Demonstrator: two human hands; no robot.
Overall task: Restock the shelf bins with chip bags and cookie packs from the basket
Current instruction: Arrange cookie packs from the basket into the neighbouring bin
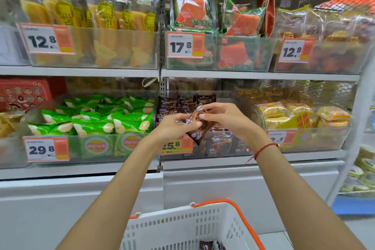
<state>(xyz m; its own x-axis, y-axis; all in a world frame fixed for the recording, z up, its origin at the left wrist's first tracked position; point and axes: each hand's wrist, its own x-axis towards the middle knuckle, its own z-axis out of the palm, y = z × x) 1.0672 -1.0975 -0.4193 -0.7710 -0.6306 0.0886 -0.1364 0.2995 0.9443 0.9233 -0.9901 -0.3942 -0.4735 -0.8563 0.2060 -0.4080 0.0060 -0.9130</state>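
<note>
Brown cookie pack [195, 123], green chip bags [97, 119], white basket [182, 227] with orange handle [243, 221]

A shop, snack aisle: metal shelves [182, 72] with clear bins [95, 46] of packaged snacks, orange price tags [47, 38] on bin fronts, white shopping basket [182, 227] at bottom edge; probably a supermarket.

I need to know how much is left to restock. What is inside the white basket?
The white basket shows at least one brown cookie pack at the bottom edge of the view. The rest of its floor is cut off by the frame, so any count is uncertain.
</note>
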